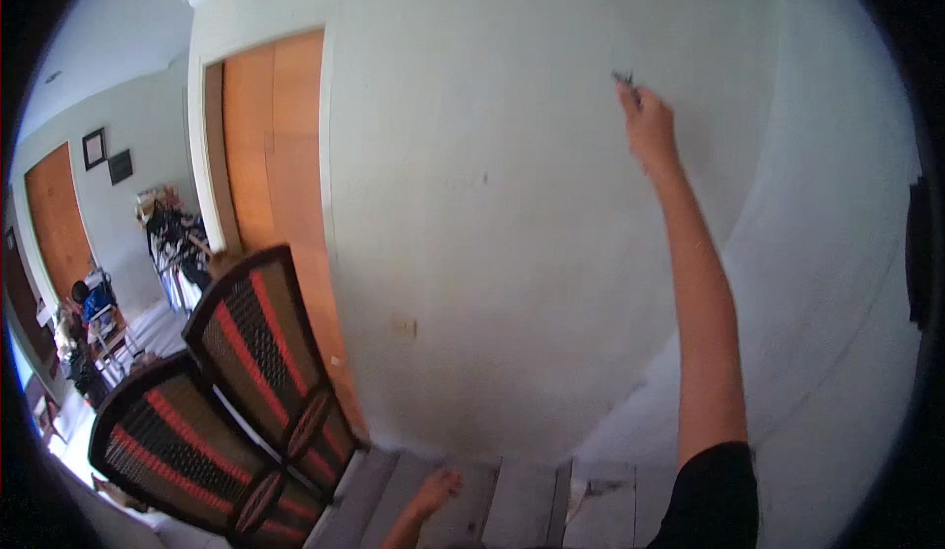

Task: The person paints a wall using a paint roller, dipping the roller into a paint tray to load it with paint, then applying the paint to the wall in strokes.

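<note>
My right arm reaches up in front of a pale green-grey wall point(517, 253). In my right hand point(651, 124) is a small dark tool point(623, 78), its head standing out above the thumb and close to the wall. The tool is too small and blurred to name its kind. Low in the view, my left hand point(437, 491) hangs over grey stair treads point(520, 501) with its fingers curled. Whether anything is inside those fingers cannot be made out.
A folding screen point(255, 342) of woven panels with red stripes stands at the left. Behind it is an orange-brown wooden door point(277, 150). A wall switch plate point(404, 324) sits low on the wall. Farther left are hanging clothes point(177, 242) and picture frames point(94, 149).
</note>
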